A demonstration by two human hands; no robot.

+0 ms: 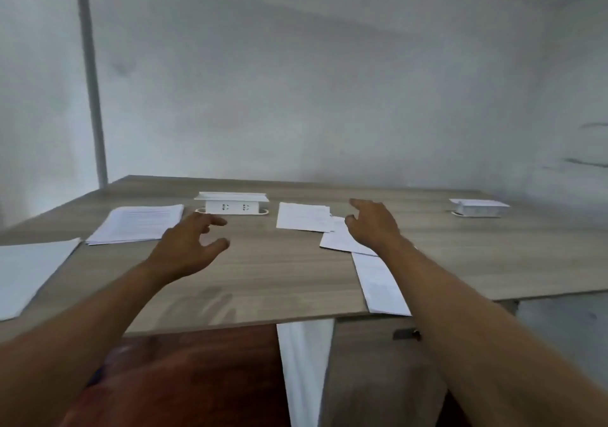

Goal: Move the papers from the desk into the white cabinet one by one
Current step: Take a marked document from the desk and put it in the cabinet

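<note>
White papers lie scattered on the wooden desk (269, 282). A stack of sheets (138, 224) sits at the left, and a single sheet (29, 272) hangs over the left edge. A sheet (302, 216) lies in the middle, overlapping another sheet (339, 240), and a long sheet (378, 283) reaches the front edge under my right forearm. My left hand (187, 245) hovers open over bare wood, right of the stack. My right hand (373, 226) is open, fingers spread, above the overlapped sheets. No white cabinet is in view.
Two white pop-up socket boxes stand at the back of the desk, one in the middle (232, 203) and one at the far right (478, 208). A white wall rises behind. Below the front edge are a white panel (304, 367) and a wood-coloured drawer unit (378, 377).
</note>
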